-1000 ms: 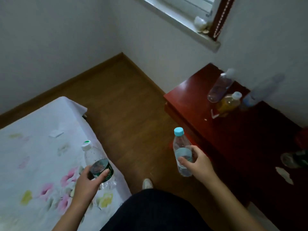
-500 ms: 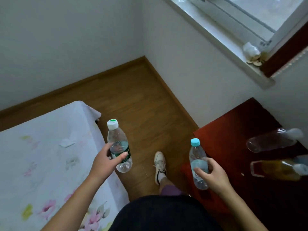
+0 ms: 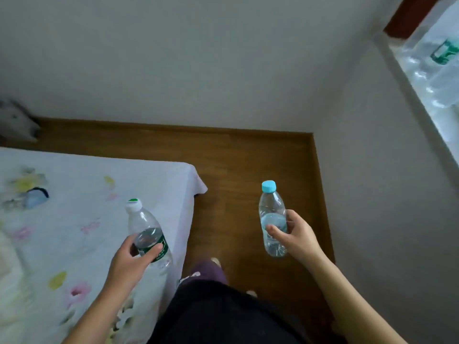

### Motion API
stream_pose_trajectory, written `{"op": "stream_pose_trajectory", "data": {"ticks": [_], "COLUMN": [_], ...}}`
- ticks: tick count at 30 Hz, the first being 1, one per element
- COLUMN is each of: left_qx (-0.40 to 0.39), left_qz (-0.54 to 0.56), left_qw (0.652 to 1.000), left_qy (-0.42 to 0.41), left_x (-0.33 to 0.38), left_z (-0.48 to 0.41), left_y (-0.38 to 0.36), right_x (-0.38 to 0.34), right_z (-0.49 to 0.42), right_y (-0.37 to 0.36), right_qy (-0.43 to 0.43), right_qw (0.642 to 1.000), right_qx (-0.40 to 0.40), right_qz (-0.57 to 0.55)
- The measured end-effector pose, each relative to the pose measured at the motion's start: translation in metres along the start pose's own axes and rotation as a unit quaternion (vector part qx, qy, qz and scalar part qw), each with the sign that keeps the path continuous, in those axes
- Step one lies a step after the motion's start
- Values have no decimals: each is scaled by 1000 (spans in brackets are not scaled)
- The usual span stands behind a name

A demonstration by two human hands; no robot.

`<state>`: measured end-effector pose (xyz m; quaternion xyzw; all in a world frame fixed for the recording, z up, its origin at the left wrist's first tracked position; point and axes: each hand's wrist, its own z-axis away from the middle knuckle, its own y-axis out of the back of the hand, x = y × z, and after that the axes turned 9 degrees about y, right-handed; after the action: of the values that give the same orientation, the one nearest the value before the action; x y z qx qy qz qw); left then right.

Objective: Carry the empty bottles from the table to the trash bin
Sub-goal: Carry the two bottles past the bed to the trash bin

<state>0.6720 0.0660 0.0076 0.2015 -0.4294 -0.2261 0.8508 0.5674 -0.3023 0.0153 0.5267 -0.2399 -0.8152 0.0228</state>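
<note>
In the corner of a small room, beside the bed [image 3: 74,219], a person stands with a bottle in each hand. The left hand [image 3: 128,260] grips the green bottle [image 3: 145,225] low down, thumb across the green label and fingers curled round the other side. This bottle leans, with its white cap [image 3: 133,205] pointing to 11 o'clock, and it hangs over the edge of the bed. The right hand [image 3: 296,238] holds the blue bottle [image 3: 270,207] round its middle, thumb across the front and fingers wrapped behind. That bottle stands almost straight up, blue cap [image 3: 268,186] at 12 o'clock, above the floor [image 3: 248,157]. Both bottles are see-through.

The bed, with its flowery sheet, fills the side from 8 to 10 o'clock. Its corner pokes out onto the brown floor ahead of the left hand. The floor runs on to the grey wall [image 3: 198,58] at 12 o'clock, and two walls meet at 1 o'clock. A window sill [image 3: 419,105] sits up at 2 o'clock, with a clear bag [image 3: 437,45] above it. A blurry grey thing [image 3: 15,120] lies at 10 o'clock by the wall; I cannot tell what it is. The person's dark clothes [image 3: 211,314] show at 6 o'clock.
</note>
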Motion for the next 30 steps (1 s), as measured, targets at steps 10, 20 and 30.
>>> {"op": "stream_pose_trajectory", "data": {"ticks": [10, 20, 30], "left_qx": [13, -119, -12], "left_qz": [57, -46, 45], "left_qw": [998, 991, 997], "left_qy": [38, -45, 54], "left_x": [118, 312, 387], "left_z": [-142, -299, -407], "left_y": [-21, -78, -67], "right_x": [-66, -85, -172], "right_z": [-207, -349, -591], "right_y": [10, 72, 57], "right_qy": [22, -32, 61], "right_qw": [999, 998, 982], "right_qx": [-36, 28, -104], "right_qz": [20, 48, 146]}}
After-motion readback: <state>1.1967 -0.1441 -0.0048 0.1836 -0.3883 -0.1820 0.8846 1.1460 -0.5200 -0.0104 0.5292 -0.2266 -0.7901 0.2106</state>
